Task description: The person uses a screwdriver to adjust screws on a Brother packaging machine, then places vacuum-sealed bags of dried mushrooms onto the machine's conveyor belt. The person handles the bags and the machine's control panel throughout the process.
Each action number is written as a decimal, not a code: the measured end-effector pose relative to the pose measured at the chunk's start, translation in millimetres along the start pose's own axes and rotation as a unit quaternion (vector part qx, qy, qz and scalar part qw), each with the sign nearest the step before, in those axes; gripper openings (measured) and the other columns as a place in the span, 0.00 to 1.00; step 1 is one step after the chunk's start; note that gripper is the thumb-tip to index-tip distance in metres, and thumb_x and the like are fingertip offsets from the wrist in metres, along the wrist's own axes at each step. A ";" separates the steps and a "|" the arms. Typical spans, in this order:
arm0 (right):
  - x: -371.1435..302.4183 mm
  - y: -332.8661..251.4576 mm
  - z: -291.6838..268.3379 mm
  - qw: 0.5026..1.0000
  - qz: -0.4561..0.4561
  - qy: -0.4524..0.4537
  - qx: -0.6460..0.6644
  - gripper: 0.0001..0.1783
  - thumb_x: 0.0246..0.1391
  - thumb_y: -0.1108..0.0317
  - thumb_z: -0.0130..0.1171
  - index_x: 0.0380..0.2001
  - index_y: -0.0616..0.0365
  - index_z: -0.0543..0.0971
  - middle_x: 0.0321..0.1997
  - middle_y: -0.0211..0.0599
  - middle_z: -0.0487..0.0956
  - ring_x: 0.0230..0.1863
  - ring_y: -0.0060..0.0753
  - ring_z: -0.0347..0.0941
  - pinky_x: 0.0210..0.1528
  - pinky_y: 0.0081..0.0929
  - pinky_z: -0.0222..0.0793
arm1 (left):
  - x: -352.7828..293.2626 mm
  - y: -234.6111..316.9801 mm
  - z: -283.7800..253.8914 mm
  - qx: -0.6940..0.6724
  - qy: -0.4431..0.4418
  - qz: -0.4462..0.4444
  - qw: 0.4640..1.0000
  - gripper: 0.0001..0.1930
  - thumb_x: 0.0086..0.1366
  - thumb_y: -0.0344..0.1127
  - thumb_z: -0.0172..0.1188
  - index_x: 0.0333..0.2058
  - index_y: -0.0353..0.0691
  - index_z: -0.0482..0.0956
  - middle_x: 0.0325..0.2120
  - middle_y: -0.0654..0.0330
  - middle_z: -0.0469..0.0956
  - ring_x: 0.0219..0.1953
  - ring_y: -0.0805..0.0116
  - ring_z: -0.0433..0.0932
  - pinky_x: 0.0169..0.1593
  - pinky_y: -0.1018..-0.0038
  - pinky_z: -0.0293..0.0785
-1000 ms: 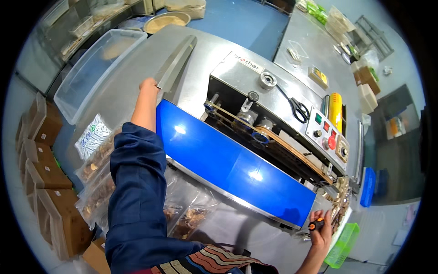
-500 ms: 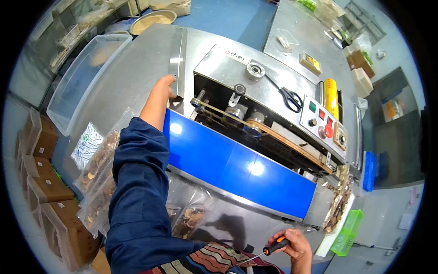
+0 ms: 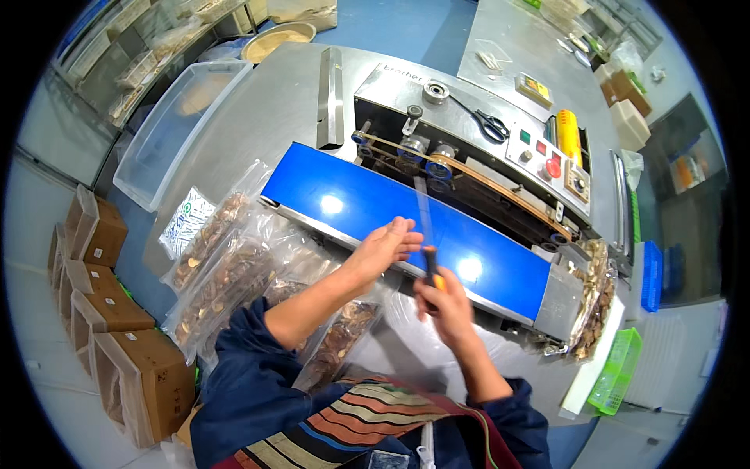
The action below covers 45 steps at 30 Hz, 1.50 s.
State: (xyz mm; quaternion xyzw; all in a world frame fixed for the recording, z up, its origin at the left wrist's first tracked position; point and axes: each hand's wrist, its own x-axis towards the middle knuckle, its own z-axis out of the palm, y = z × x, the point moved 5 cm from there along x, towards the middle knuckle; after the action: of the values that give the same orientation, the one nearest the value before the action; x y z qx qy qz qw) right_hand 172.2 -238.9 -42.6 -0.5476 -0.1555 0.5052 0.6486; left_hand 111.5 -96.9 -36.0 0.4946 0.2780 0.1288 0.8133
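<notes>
My right hand grips a screwdriver by its black and orange handle. The shaft points away over the blue conveyor belt, its tip reaching toward the pulleys of the sealing machine. I cannot tell whether the tip touches anything. My left hand is open above the belt's near edge, fingers stretched toward the screwdriver and holding nothing. A brown drive belt runs along the machine's uncovered front. Beyond the conveyor's left end, a bent metal plate rests on the steel table.
Clear bags of dried brown slices lie at the near left, beside a plastic tub. Scissors and a metal ring sit on the machine, near its control panel. A green basket stands at right, cartons at left.
My left hand has let go of the metal plate and come right and nearer, over the belt. The right hand has lifted the screwdriver from near my body toward the pulleys. The view has shifted.
</notes>
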 end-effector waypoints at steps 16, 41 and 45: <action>90.9 20.3 43.3 0.976 -0.107 0.127 -0.139 0.26 0.63 0.53 0.40 0.50 0.68 0.64 0.19 0.32 0.70 0.12 0.20 0.63 0.12 0.21 0.57 | 96.9 -13.2 -18.3 0.075 0.014 -0.028 0.997 0.11 0.65 0.35 0.41 0.30 0.35 0.69 0.18 0.64 0.68 0.19 0.74 0.65 0.25 0.77 0.65; 92.0 34.2 31.6 0.979 -0.111 0.139 -0.104 0.27 0.63 0.53 0.37 0.56 0.64 0.61 0.18 0.29 0.69 0.12 0.19 0.62 0.11 0.19 0.56 | 97.3 -12.5 -9.8 0.126 0.066 0.012 0.990 0.12 0.64 0.34 0.41 0.26 0.36 0.71 0.17 0.64 0.69 0.19 0.75 0.65 0.24 0.77 0.64; 86.5 24.6 39.8 0.974 -0.118 0.157 -0.113 0.22 0.64 0.48 0.33 0.34 0.57 0.66 0.16 0.28 0.65 0.10 0.18 0.60 0.08 0.16 0.52 | 91.5 -10.4 -8.6 0.138 0.060 0.016 0.988 0.13 0.65 0.34 0.41 0.26 0.35 0.71 0.16 0.63 0.68 0.18 0.75 0.64 0.23 0.76 0.64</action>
State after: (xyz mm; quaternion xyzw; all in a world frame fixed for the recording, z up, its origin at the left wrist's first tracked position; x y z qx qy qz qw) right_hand 168.5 -148.1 -80.3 -0.6673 -0.1715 0.3122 0.6541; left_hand 180.2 -51.2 -77.9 0.5982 0.3332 0.1311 0.7169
